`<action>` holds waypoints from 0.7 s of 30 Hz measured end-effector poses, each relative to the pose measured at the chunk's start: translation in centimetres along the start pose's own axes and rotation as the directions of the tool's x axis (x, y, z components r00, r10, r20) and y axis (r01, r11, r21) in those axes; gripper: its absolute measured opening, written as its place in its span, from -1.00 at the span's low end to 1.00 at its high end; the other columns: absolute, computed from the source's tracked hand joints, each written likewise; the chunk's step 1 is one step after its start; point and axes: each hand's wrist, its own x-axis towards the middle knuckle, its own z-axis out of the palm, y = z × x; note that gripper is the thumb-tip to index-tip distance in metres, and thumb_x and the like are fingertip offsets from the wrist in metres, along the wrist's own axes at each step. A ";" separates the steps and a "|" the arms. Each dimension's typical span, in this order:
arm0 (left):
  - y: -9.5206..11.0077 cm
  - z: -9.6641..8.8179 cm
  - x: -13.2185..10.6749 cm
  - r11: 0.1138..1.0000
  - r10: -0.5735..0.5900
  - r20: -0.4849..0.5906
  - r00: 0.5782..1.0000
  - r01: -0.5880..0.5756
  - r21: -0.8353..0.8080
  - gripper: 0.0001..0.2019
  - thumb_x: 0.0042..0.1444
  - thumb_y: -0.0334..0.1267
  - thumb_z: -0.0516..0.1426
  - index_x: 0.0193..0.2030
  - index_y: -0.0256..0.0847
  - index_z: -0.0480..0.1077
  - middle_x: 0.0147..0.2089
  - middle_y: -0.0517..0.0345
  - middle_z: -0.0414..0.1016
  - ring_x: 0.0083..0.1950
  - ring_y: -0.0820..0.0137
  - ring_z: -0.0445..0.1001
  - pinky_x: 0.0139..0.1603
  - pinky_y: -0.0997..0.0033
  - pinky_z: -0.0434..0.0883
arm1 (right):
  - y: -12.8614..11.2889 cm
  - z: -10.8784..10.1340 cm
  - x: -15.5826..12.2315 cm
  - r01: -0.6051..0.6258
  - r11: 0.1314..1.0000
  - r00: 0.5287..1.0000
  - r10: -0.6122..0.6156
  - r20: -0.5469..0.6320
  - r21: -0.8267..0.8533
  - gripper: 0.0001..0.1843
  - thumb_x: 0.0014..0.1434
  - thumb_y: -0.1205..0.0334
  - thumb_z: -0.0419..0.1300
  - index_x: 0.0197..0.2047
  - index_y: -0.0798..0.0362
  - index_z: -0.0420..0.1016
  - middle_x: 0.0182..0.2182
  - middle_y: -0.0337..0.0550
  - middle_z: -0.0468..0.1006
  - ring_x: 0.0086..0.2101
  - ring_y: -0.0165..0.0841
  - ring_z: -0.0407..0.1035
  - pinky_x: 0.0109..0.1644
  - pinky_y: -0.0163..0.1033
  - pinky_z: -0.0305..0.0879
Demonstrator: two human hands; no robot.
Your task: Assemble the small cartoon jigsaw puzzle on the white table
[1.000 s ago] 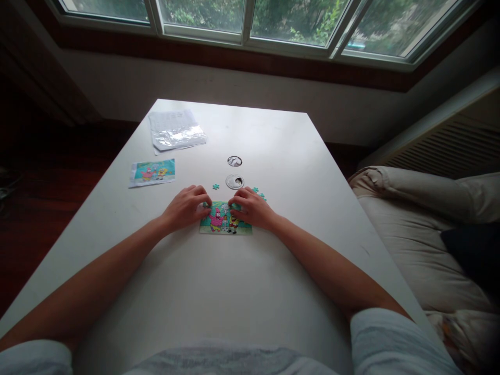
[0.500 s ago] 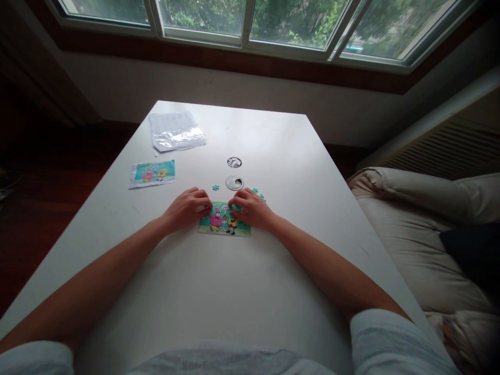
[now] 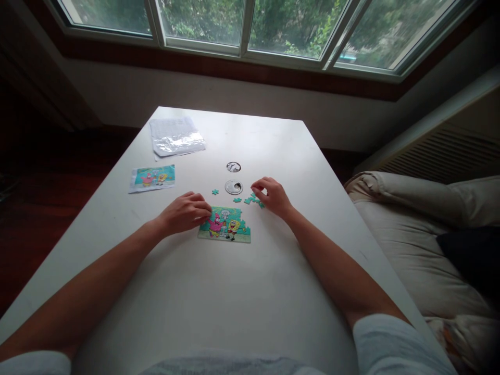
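Note:
A partly assembled jigsaw puzzle [image 3: 224,225] with cartoon characters lies flat on the white table, its upper right corner gapped. My left hand [image 3: 186,210] rests at its upper left edge, fingers curled together against the puzzle; the fingertips are partly hidden. Several loose teal jigsaw pieces [image 3: 249,200] lie beyond the puzzle's right side. Over them hovers my right hand [image 3: 273,197], thumb and index finger apart, with nothing visible between them. One more loose piece [image 3: 215,192] lies by itself above the puzzle.
A printed reference picture [image 3: 153,178] lies to the left on the table [image 3: 219,291]. Behind it are papers in a clear plastic sleeve [image 3: 177,138]. Two round openings, one with a metallic ring [image 3: 233,187], sit mid-table. A beige sofa [image 3: 402,234] stands at the right.
My right hand has left the puzzle and moved right and away from me, over the loose pieces. This uncovers the puzzle's right part and a loose piece. My left hand stays at the puzzle.

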 end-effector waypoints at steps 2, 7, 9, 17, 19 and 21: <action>0.4 -0.1 0.1 0.997 0.060 0.003 0.998 -0.060 0.049 -0.77 0.38 -0.24 0.06 -0.08 -0.05 0.57 0.01 0.12 0.64 0.00 0.29 0.49 0.05 0.23 0.32 | 1.4 -0.9 0.3 -0.052 0.999 0.999 0.053 0.009 -0.013 -0.88 0.28 0.24 0.20 -0.23 0.01 0.58 -0.34 -0.16 0.52 -0.28 -0.29 0.37 -0.13 -0.16 0.26; 0.6 0.1 0.2 0.989 0.127 -0.010 0.992 -0.125 0.082 -0.79 0.39 -0.24 0.07 -0.02 -0.09 0.55 0.06 0.16 0.63 0.01 0.32 0.50 0.07 0.24 0.33 | 3.1 -1.7 0.4 -0.062 0.997 0.992 0.057 0.111 0.043 -0.87 0.20 0.29 0.22 -0.21 0.00 0.61 -0.32 -0.17 0.55 -0.29 -0.33 0.39 -0.19 -0.23 0.26; 0.8 0.3 0.1 0.989 0.128 -0.020 0.992 -0.126 0.082 -0.78 0.39 -0.23 0.08 0.01 -0.08 0.54 0.09 0.17 0.62 0.03 0.31 0.50 0.08 0.24 0.33 | 3.4 -1.5 0.3 -0.073 0.995 0.989 0.064 0.131 0.068 -0.84 0.18 0.30 0.21 -0.21 0.00 0.62 -0.31 -0.17 0.56 -0.30 -0.34 0.38 -0.21 -0.24 0.26; 1.7 0.9 -0.2 0.987 0.115 -0.044 0.992 -0.109 0.114 -0.73 0.39 -0.28 0.05 0.11 -0.10 0.51 0.14 0.13 0.59 0.10 0.26 0.48 0.12 0.19 0.35 | 4.2 -1.3 0.3 -0.103 0.986 0.978 0.077 0.195 0.130 -0.80 0.18 0.27 0.22 -0.15 0.00 0.65 -0.27 -0.14 0.53 -0.30 -0.35 0.39 -0.20 -0.24 0.33; 1.8 1.1 -0.2 0.990 0.101 -0.054 0.993 -0.095 0.105 -0.73 0.39 -0.28 0.05 0.12 -0.10 0.50 0.14 0.12 0.60 0.11 0.25 0.48 0.14 0.19 0.35 | 4.2 -1.1 0.3 -0.069 0.992 0.977 0.047 0.209 0.102 -0.81 0.18 0.26 0.26 -0.14 -0.02 0.66 -0.27 -0.12 0.51 -0.27 -0.32 0.39 -0.16 -0.22 0.35; 1.8 1.5 -0.3 0.994 0.085 -0.087 0.993 -0.079 0.071 -0.72 0.39 -0.29 0.06 0.13 -0.08 0.50 0.13 0.12 0.60 0.12 0.27 0.49 0.14 0.21 0.36 | 4.2 -0.7 0.4 -0.028 0.998 0.977 0.015 0.211 0.060 -0.82 0.18 0.26 0.29 -0.14 -0.03 0.67 -0.27 -0.11 0.49 -0.24 -0.30 0.38 -0.12 -0.19 0.35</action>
